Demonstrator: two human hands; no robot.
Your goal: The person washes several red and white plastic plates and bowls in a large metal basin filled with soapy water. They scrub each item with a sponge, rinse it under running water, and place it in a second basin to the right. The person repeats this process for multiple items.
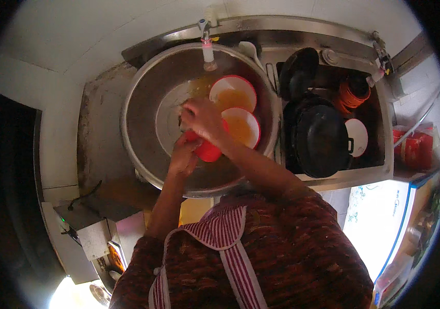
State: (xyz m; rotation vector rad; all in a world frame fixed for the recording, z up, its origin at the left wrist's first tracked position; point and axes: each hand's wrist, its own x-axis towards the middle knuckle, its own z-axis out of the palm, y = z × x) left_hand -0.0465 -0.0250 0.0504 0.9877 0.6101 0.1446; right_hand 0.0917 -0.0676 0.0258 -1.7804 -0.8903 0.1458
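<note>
Over a large round steel basin [142, 96], my left hand [184, 153] grips a red bowl [209, 151], tilted so its red outer side faces me. My right hand [203, 119] is bent over the far side of that bowl, its fingers curled down. Whether those fingers hold a cloth or scrubber is hidden. Two more bowls, white inside with red rims, stand in the basin's right side: a farther bowl [233, 83] and a nearer bowl [256, 131]. Both contain yellowish liquid. My right forearm passes close by the nearer one.
A tap [206, 42] with a white nozzle reaches over the basin's back rim. Right of it, a sink [376, 154] holds black pans [320, 141], an orange-and-black stack [353, 94] and a white dish [358, 135]. A second tap [382, 58] stands at the right corner.
</note>
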